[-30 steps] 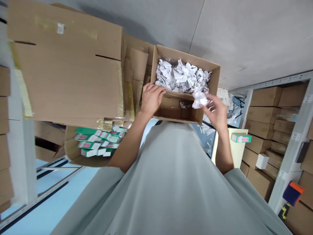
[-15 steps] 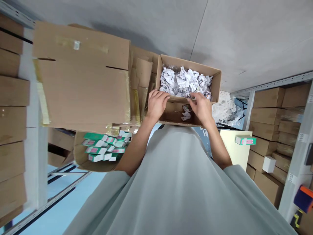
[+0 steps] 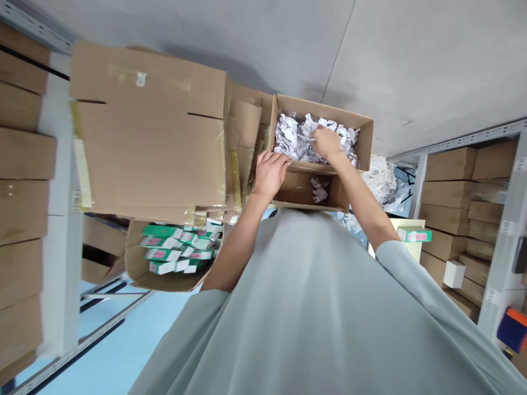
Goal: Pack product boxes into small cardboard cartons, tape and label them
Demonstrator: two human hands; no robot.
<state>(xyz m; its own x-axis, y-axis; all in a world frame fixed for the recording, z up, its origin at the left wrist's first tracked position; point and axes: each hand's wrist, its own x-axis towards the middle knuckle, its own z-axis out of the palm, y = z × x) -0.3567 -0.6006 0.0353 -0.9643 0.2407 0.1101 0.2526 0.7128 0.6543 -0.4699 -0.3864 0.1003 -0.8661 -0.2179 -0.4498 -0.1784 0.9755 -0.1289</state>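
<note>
An open cardboard box (image 3: 364, 144) stands in front of me, split by a low divider. Its far part is full of crumpled white paper (image 3: 293, 137). The near part holds one small crumpled paper (image 3: 319, 191). My right hand (image 3: 327, 144) reaches into the far part, its fingers curled on a piece of the crumpled paper. On the box's left side, my left hand (image 3: 269, 173) grips the divider's edge. My grey shirt fills the lower part of the view.
A large closed carton (image 3: 148, 148) lies to the left, above an open box of green and pink small cartons (image 3: 177, 249). More loose white paper (image 3: 381, 178) lies right of the box. Shelves of brown boxes (image 3: 453, 181) stand at both sides. One green carton (image 3: 415, 236) sits on a cream surface.
My right hand held a crumpled paper a second ago, let it go into the near part, then moved into the far pile. My left hand stayed on the box.
</note>
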